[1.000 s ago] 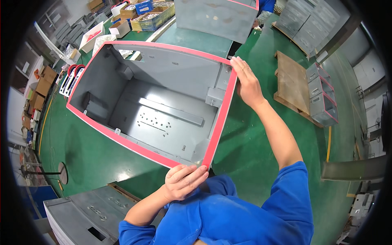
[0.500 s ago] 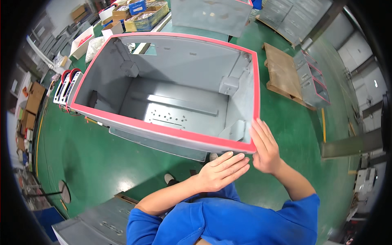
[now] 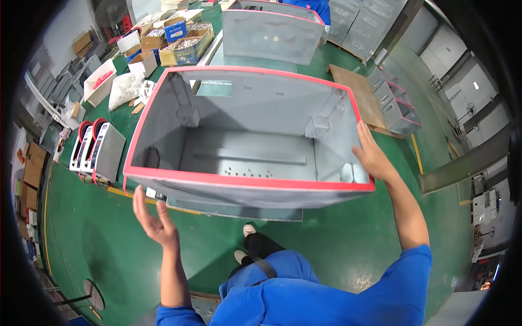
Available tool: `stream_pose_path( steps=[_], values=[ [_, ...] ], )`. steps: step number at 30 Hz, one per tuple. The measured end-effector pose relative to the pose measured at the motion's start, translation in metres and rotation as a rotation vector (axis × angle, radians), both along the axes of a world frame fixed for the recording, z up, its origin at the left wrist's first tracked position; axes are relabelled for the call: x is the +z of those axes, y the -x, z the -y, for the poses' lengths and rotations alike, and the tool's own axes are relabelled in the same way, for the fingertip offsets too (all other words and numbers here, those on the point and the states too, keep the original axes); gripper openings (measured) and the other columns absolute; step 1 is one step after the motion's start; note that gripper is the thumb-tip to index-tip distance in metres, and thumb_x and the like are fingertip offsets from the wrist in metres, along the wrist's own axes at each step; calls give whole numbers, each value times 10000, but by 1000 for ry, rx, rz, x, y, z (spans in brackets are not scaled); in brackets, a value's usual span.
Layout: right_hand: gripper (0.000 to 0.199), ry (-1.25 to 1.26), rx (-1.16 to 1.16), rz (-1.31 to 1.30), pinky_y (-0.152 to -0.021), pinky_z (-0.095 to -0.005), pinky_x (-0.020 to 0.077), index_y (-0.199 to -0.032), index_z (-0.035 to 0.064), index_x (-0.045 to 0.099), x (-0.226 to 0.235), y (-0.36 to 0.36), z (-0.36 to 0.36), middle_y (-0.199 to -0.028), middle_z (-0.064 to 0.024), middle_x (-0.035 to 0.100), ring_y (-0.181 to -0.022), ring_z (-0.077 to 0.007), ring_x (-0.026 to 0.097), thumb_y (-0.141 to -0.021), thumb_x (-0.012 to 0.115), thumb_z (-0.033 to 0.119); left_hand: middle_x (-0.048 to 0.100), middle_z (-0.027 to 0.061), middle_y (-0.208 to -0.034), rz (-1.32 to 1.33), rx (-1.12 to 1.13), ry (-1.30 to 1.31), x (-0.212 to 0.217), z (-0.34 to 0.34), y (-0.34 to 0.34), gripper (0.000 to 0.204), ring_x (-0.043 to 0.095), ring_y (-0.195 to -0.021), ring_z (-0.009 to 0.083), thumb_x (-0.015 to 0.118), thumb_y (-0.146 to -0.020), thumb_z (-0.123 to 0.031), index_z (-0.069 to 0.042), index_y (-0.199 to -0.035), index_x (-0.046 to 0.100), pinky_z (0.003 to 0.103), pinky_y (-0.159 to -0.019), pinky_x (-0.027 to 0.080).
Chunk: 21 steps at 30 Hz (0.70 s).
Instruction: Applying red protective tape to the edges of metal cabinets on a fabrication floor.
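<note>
A large grey sheet-metal box [image 3: 283, 198] sits open side up in front of me, with brackets and a row of small holes inside. Pinkish-red strip [image 3: 244, 182] covers its whole rim, and a short tail of it hangs at the near left corner. My right hand [image 3: 375, 155] lies with straight fingers against the outer right side, by the rim. Just below the near left corner, my left hand [image 3: 155, 220] is raised with fingers apart, holding nothing; whether its fingertips touch the box, I cannot tell.
Left of the box stand white-and-black machines [image 3: 103, 149] with red handles. Behind them are a white bag [image 3: 126, 89] and cartons of small parts [image 3: 187, 49]. Another grey box [image 3: 272, 38] stands beyond, with a person in blue [image 3: 315, 8] behind it. A pallet [image 3: 353, 92] lies right.
My left hand has gone from the near right corner to the near left corner. My right hand has moved farther up the right side. The view has shifted, showing more beyond the box.
</note>
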State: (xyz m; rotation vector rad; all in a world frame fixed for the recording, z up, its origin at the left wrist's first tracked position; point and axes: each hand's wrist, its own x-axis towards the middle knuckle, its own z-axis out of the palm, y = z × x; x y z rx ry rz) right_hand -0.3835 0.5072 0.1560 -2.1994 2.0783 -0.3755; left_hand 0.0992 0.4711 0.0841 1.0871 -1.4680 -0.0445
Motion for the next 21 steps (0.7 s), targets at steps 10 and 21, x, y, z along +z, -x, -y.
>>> stream_pose_path(
  steps=[10,21],
  values=[
    [670,49,-265,243,-1072,-331,108,-1333,-56,210,-16,47,154,-1407,-198,193,-1325,-276,140,-913,321,455,395,181,-1272,-118,28,-172,5,85,-50,651,393,-1180,267,385,-900,-436,79,-1284,275,396,-1007,264],
    [517,50,-376,984,-1000,-336,297,-1314,-14,290,-9,17,130,-1306,-134,377,-1191,-221,386,-952,280,355,388,260,-1247,-688,58,-205,-16,99,-40,671,436,-1130,326,378,-842,-522,59,-1180,357,442,-967,342]
  ],
)
